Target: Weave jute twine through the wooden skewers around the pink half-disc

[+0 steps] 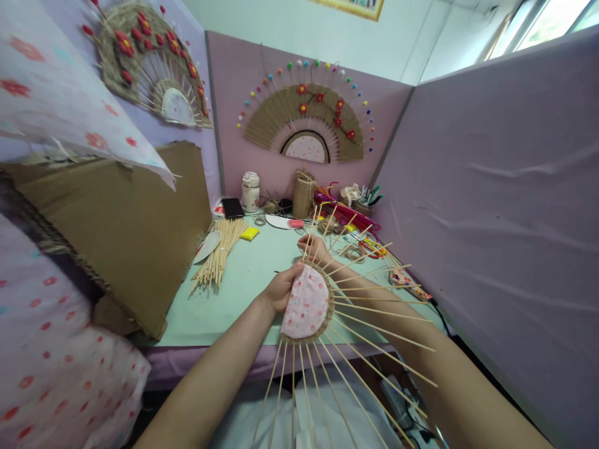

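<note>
I hold a half-made fan: a pink flowered fabric half-disc edged with twine, with several thin wooden sticks fanning out from it. My left hand grips the flat left edge of the half-disc, fingers closed on it. My right hand reaches behind the top of the fan, fingers curled among the upper sticks; what they pinch is hidden.
A green table carries a bundle of sticks, a yellow block, a white jar, a twine spool and coloured craft bits. Cardboard leans at left. Finished fans hang on the pink partition walls.
</note>
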`<state>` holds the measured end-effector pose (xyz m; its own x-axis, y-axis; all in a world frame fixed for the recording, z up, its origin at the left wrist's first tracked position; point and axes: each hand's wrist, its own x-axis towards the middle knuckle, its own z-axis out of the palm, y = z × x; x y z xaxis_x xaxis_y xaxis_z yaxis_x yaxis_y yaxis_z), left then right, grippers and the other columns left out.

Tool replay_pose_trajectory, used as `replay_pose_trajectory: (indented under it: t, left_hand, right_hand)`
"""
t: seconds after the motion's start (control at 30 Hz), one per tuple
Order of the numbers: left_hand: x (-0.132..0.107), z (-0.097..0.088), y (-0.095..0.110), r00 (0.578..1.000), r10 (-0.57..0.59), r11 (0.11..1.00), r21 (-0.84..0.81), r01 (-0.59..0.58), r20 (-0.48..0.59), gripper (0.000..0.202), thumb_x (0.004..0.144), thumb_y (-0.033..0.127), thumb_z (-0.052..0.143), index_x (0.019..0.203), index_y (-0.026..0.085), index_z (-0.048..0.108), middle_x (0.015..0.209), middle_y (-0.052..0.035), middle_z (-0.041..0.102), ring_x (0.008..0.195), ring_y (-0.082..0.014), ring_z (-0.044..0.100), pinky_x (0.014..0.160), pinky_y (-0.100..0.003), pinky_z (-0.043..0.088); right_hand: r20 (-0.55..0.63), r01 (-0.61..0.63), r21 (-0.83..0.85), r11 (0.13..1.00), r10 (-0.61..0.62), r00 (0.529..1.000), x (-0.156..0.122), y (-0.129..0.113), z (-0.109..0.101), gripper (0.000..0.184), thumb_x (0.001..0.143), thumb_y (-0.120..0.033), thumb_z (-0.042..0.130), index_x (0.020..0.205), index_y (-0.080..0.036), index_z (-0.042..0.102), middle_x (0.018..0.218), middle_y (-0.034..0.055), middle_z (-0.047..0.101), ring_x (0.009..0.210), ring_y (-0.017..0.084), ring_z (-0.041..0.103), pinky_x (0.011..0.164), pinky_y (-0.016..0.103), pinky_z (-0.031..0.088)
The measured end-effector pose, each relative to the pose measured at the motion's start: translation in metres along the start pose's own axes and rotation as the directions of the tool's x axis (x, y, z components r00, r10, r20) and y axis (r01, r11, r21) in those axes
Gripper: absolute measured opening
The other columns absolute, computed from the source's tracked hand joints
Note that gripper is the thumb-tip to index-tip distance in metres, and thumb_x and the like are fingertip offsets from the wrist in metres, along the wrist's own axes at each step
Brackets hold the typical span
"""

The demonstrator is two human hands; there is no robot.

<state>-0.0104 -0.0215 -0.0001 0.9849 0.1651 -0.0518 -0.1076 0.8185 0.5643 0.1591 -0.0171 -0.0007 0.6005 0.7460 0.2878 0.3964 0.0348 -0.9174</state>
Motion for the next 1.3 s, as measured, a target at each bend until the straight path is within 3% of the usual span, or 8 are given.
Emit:
replay_pose_trajectory:
  t: [0.13,0.33,0.5,0.63,0.73,0.9,1.17,1.3]
  left_hand:
    - [0.001,-0.001,-0.002,0.995,0.085,0.996,0.031,-0.086,0.050,0.014,0.077,0.020,0.062,0.090,0.016,0.061,0.074,-0.0009,0.066,0.067,-0.0129,0.064,0.072,-0.027,0.049]
    - [0.004,-0.004,-0.002,0.994,0.093,0.991,0.092,-0.098,0.051,0.021,0.075,0.019,0.064,0.096,0.015,0.062,0.079,-0.0032,0.067,0.069,-0.0128,0.063,0.071,-0.025,0.049]
    - [0.003,-0.002,-0.001,0.993,0.087,0.989,0.116,-0.095,0.076,0.029,0.075,0.020,0.064,0.103,0.013,0.063,0.081,-0.0052,0.068,0.072,-0.0138,0.063,0.073,-0.026,0.049]
    - [0.002,0.000,0.000,0.994,0.079,0.990,0.115,-0.087,0.074,0.027,0.076,0.019,0.063,0.102,0.012,0.063,0.079,-0.0042,0.068,0.070,-0.0123,0.063,0.071,-0.025,0.049]
    - [0.003,0.000,-0.001,0.995,0.071,0.989,0.128,-0.080,0.072,0.028,0.076,0.020,0.063,0.103,0.012,0.063,0.078,-0.0043,0.067,0.070,-0.0126,0.063,0.070,-0.026,0.049]
    - [0.003,-0.001,-0.001,0.996,0.077,0.988,0.133,-0.081,0.039,0.026,0.074,0.019,0.064,0.100,0.013,0.063,0.077,-0.0040,0.067,0.068,-0.0123,0.063,0.069,-0.024,0.048]
    - [0.003,0.000,-0.002,0.997,0.067,0.991,0.113,-0.072,0.048,0.023,0.073,0.018,0.065,0.095,0.013,0.064,0.078,-0.0049,0.068,0.070,-0.0141,0.064,0.072,-0.026,0.048]
    - [0.003,-0.001,-0.002,0.996,0.073,0.991,0.112,-0.077,0.045,0.022,0.073,0.019,0.065,0.094,0.013,0.064,0.076,-0.0035,0.068,0.069,-0.0130,0.063,0.072,-0.025,0.048]
  right_hand:
    - [-0.052,-0.011,-0.001,1.000,0.011,0.999,0.010,0.009,-0.010,0.021,0.057,-0.033,0.067,0.065,-0.017,0.055,0.057,-0.0011,0.056,0.057,0.013,0.053,0.057,0.027,0.042]
    - [-0.074,-0.018,0.021,1.000,0.019,0.997,0.022,0.008,-0.031,0.025,0.054,-0.035,0.069,0.066,-0.017,0.055,0.055,-0.0025,0.054,0.050,0.010,0.047,0.049,0.023,0.038]
    - [-0.066,-0.008,0.069,0.998,0.012,0.998,0.026,-0.014,-0.061,0.032,0.056,-0.037,0.072,0.075,-0.017,0.057,0.058,-0.0026,0.056,0.046,0.007,0.044,0.044,0.021,0.035]
    - [-0.010,0.027,0.218,0.975,-0.025,1.000,0.028,-0.039,-0.084,0.036,0.056,-0.038,0.075,0.080,-0.018,0.057,0.056,-0.0051,0.052,0.041,0.004,0.038,0.039,0.019,0.029]
    - [0.061,0.010,0.325,0.946,-0.031,0.998,0.029,-0.057,-0.096,0.038,0.055,-0.038,0.076,0.082,-0.019,0.057,0.059,-0.0050,0.054,0.043,0.004,0.041,0.041,0.019,0.032]
    - [0.111,-0.034,0.408,0.913,-0.013,0.994,0.032,-0.071,-0.097,0.037,0.054,-0.030,0.079,0.083,-0.019,0.058,0.072,-0.0017,0.061,0.063,0.010,0.058,0.053,0.020,0.043]
    - [0.125,-0.022,0.464,0.886,-0.041,0.991,0.044,-0.067,-0.083,0.033,0.054,-0.025,0.079,0.080,-0.020,0.059,0.068,-0.0040,0.061,0.062,0.009,0.057,0.064,0.025,0.049]
    - [0.108,-0.004,0.477,0.879,-0.054,0.993,0.044,-0.069,-0.082,0.034,0.053,-0.025,0.079,0.079,-0.020,0.058,0.068,-0.0039,0.061,0.061,0.009,0.056,0.059,0.024,0.048]
